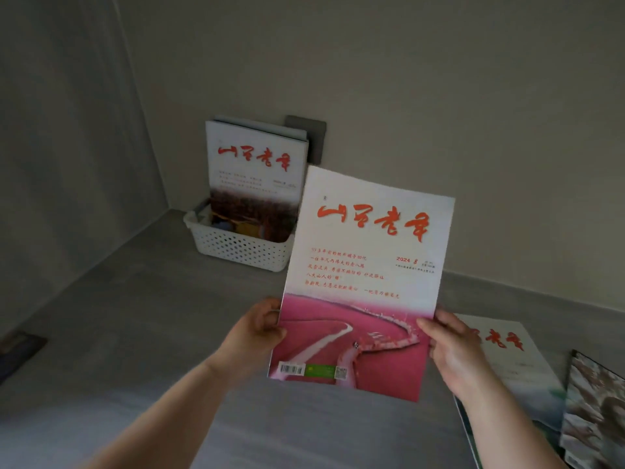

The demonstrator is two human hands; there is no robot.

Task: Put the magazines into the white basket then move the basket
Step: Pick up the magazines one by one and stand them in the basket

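I hold a magazine (pixel 365 272) with a white top, red title and pink lower cover upright in mid-air over the grey counter. My left hand (pixel 257 330) grips its lower left edge and my right hand (pixel 449 350) grips its lower right edge, thumb on the cover. The white perforated basket (pixel 236 247) stands in the back corner, partly behind the held magazine. Magazines (pixel 253 170) with the same red title stand upright inside it, leaning towards the wall. More magazines (pixel 517 377) lie flat on the counter at the right, behind my right hand.
A dark-covered magazine (pixel 595 411) lies at the far right edge. A grey wall plate (pixel 311 137) sits behind the basket. Walls close the counter (pixel 135 333) at the left and back. A dark object (pixel 17 346) lies at the left edge.
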